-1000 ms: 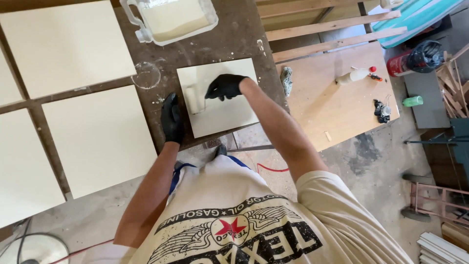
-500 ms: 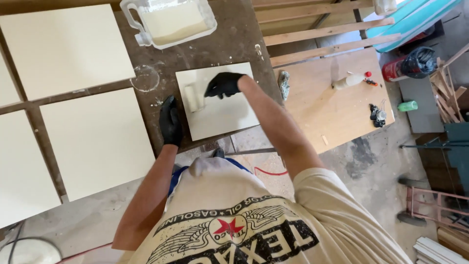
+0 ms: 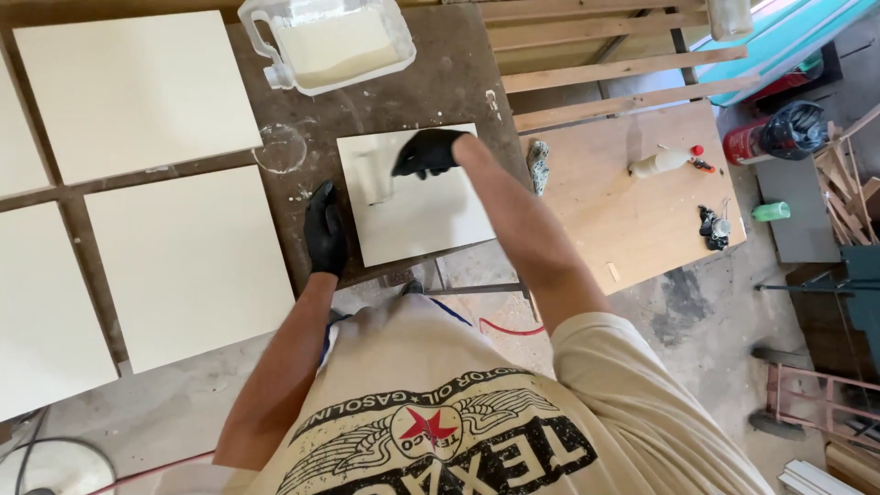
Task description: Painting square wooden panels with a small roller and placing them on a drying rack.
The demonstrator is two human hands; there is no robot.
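Right hand (image 3: 429, 152) gripping roller (image 3: 374, 177), long axis near-far on panel (image 3: 431, 215); left hand (image 3: 324, 229) fingers flat at panel edge

Upper middle of the frame: clear plastic jug (image 3: 327, 41) of cream liquid. Right of centre on the wooden board: small pale bottle (image 3: 662, 162), red cap, lying down.

Your dark, stained workbench (image 3: 431, 87) carries a small cream panel (image 3: 422, 206) near its front edge. Behind that panel stands a clear plastic tub (image 3: 325, 37) of pale paint; to the panel's left, a dried ring mark (image 3: 280, 148), then large cream boards (image 3: 137, 92) on rails. To the panel's right, a lower plywood table (image 3: 632, 211) holds a squeeze bottle (image 3: 662, 162).
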